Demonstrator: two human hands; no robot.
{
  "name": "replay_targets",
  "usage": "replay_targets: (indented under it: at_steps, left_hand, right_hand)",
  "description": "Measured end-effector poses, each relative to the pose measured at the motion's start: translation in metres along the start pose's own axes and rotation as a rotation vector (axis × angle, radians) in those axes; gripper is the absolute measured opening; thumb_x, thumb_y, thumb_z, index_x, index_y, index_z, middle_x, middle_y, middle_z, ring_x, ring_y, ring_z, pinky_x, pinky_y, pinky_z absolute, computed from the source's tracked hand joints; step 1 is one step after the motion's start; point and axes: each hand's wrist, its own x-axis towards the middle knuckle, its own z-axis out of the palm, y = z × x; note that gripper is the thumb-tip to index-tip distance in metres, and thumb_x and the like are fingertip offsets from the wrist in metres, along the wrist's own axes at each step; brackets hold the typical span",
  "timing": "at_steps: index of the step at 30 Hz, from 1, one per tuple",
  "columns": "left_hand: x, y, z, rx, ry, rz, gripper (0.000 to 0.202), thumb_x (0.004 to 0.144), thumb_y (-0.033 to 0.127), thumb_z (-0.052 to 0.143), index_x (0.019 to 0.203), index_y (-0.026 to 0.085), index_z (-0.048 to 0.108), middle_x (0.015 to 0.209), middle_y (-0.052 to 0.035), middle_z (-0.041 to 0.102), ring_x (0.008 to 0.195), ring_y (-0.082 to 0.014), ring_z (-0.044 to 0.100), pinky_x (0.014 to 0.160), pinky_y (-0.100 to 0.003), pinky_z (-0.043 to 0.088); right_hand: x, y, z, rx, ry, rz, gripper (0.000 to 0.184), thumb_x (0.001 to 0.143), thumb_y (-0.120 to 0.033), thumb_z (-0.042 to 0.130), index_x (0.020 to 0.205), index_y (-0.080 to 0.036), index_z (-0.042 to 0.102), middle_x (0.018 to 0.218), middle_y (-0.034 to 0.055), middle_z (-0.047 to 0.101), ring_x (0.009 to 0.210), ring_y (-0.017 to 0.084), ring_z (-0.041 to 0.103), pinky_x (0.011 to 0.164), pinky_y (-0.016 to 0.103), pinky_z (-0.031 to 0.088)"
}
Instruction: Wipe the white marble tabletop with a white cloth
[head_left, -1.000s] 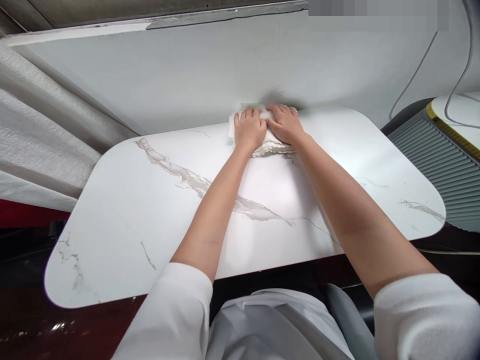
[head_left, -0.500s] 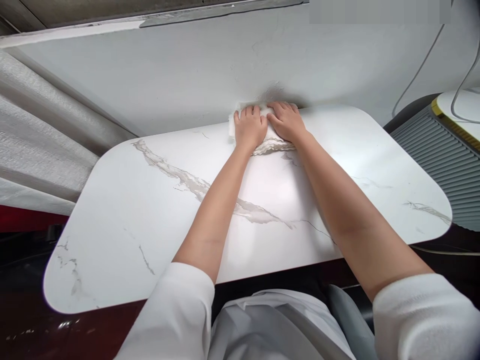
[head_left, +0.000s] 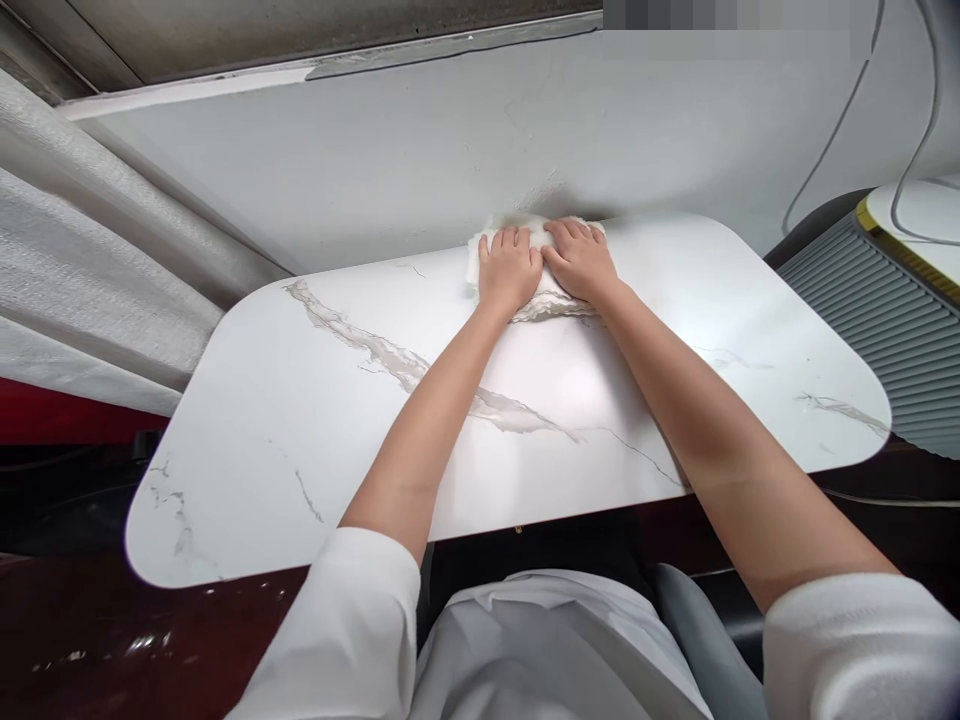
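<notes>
A folded white cloth (head_left: 551, 296) with layered, wavy edges lies at the far edge of a white marble-patterned table (head_left: 360, 420), close to the wall. My left hand (head_left: 511, 268) rests flat on the cloth's left half, its fingers spread and pointing at the wall. On the right half lies my right hand (head_left: 581, 258), also flat with fingers apart, its thumb near the left hand. Both palms press down on top of the cloth, and the undersides of the hands are hidden.
A pale wall (head_left: 337, 170) with scuffed paint borders the table's back edge. White curtain folds (head_left: 90, 270) hang at the left. To the right stands a grey ribbed cabinet (head_left: 870, 300) with a white top, and cables (head_left: 832, 150) hang above it.
Both hands and the cloth have come slightly toward me from the wall, covering a grey vein that showed in front of the cloth. The camera view has shifted a little.
</notes>
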Motion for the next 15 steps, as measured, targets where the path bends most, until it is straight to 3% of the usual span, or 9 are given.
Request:
replay_targets:
  at_steps: [15]
  left_hand:
    - [-0.079, 0.037, -0.017, 0.084, -0.035, 0.036, 0.046, 0.100, 0.026, 0.028, 0.139, 0.015, 0.049, 0.150, -0.0119, 0.047, 0.143, -0.0244, 0.036, 0.123, -0.046, 0.019]
  right_hand:
    - [-0.089, -0.009, -0.026, 0.017, 0.002, -0.010, 0.051, 0.094, -0.035, 0.027, 0.140, -0.020, 0.046, 0.150, 0.0106, 0.046, 0.142, 0.027, 0.035, 0.118, 0.053, 0.021]
